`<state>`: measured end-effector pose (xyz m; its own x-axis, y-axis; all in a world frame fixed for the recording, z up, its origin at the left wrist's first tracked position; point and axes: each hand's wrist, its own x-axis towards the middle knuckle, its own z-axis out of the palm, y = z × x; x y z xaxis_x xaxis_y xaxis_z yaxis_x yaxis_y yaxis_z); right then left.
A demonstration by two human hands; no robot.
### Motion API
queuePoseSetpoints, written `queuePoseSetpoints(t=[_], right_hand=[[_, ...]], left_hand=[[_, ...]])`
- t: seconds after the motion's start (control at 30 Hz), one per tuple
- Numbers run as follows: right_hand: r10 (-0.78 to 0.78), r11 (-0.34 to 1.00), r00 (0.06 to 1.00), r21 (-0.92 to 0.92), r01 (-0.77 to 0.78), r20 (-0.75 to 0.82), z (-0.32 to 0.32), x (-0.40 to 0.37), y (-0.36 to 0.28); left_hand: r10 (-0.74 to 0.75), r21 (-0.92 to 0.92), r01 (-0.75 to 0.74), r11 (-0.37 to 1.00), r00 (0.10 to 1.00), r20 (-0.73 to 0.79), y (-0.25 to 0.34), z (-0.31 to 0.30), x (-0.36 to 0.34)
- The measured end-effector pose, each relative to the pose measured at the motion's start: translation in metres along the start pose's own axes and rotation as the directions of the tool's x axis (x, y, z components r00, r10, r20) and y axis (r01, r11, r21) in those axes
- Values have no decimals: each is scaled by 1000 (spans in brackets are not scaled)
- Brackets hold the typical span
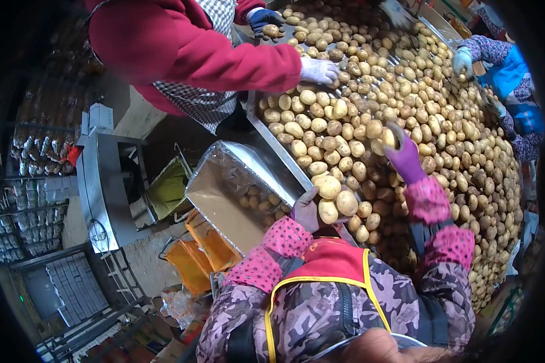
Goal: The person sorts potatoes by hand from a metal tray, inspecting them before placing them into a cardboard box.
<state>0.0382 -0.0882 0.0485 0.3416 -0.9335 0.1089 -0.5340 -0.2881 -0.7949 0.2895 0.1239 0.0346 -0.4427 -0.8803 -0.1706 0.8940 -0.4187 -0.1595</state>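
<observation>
Three pale potatoes (329,187) sit bunched against the person's gloved left hand (304,213), whose fingers curl around their outer side, cradling them at the near edge of the metal-rimmed table (280,149). Farther out over the heap and to the right, the purple-gloved right hand (404,158) is closed on at least one potato (388,138), thumb and fingers opening toward the left; whether it grips a second is hard to tell. The bunch lies nearer the body than the right hand, toward its left, while the plastic-lined carton (224,209) stands just beyond the left hand on the outer side. The right-hand potato's long axis looks roughly in line with the forearm, though the fingers partly cover it. The cradled ones are smooth, plump and yellowish, cleaner than the brown, soil-marked ones around them. Across the table, a co-worker's white glove (319,71) rests among other potatoes.
</observation>
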Motion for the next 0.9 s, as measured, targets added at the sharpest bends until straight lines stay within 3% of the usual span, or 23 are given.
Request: queuePoseSetpoints(t=[0.03,0.07,0.1,0.13,0.17,0.23,0.3,0.37,0.4,0.43,0.47,0.5,0.57,0.63,0.67,0.73,0.77,0.8,0.83,0.9], right_hand=[[46,985,999,166,-49,18,2,-18,-25],[198,879,962,400,-258,186,2,-36,-47],[286,683,881,564,-463,378,5,-53,-66],[261,603,815,572,-556,518,20,-68,-83],[233,514,731,556,-653,642,33,-84,-93],[223,536,779,594,-600,586,68,-105,-107],[281,414,618,489,-768,734,93,-108,-131],[239,549,684,485,-681,690,131,-119,-138],[263,794,649,223,-566,714,145,-117,-146],[7,926,775,288,-244,631,160,-122,-160],[-79,971,744,221,-94,663,168,-119,-182],[-158,985,702,159,65,695,175,-113,-206],[-38,997,550,65,-29,834,200,-100,-220],[-237,968,569,244,66,787,232,-98,-197],[-146,934,514,289,-210,845,232,-97,-204],[-9,671,327,248,-699,945,227,-92,-216],[-39,614,336,288,-735,941,226,-92,-217],[-67,548,347,325,-771,935,222,-96,-218],[-92,476,361,360,-802,928,219,-100,-217],[-47,505,384,354,-787,922,218,-106,-216]], left_hand=[[31,-5,-31,1000,999,-17,-1,3,-3],[61,-10,-61,998,998,-35,-2,7,-8],[94,-9,-95,995,994,-50,-1,11,-14],[195,84,-193,978,981,-21,2,15,-31],[203,115,-198,974,979,-33,6,19,-46],[289,111,-280,954,955,-70,9,2,-77],[339,30,-338,941,938,-73,13,5,-107],[413,-13,-417,909,905,-100,12,5,-136],[463,-13,-468,884,878,-124,11,4,-148],[509,-11,-516,857,848,-148,12,3,-160],[570,127,-555,822,805,-167,16,-15,-170],[640,129,-627,768,742,-202,12,-21,-175],[750,352,-677,646,649,-128,21,-44,-189],[771,243,-733,636,615,-164,27,-50,-200],[777,187,-754,629,603,-183,29,-52,-205],[835,486,-679,550,450,-317,31,-55,-211],[859,616,-599,512,360,-364,31,-59,-211],[900,797,-417,436,223,-376,33,-74,-212],[915,784,-472,404,207,-347,31,-89,-209],[941,754,-565,336,175,-288,31,-91,-205]])
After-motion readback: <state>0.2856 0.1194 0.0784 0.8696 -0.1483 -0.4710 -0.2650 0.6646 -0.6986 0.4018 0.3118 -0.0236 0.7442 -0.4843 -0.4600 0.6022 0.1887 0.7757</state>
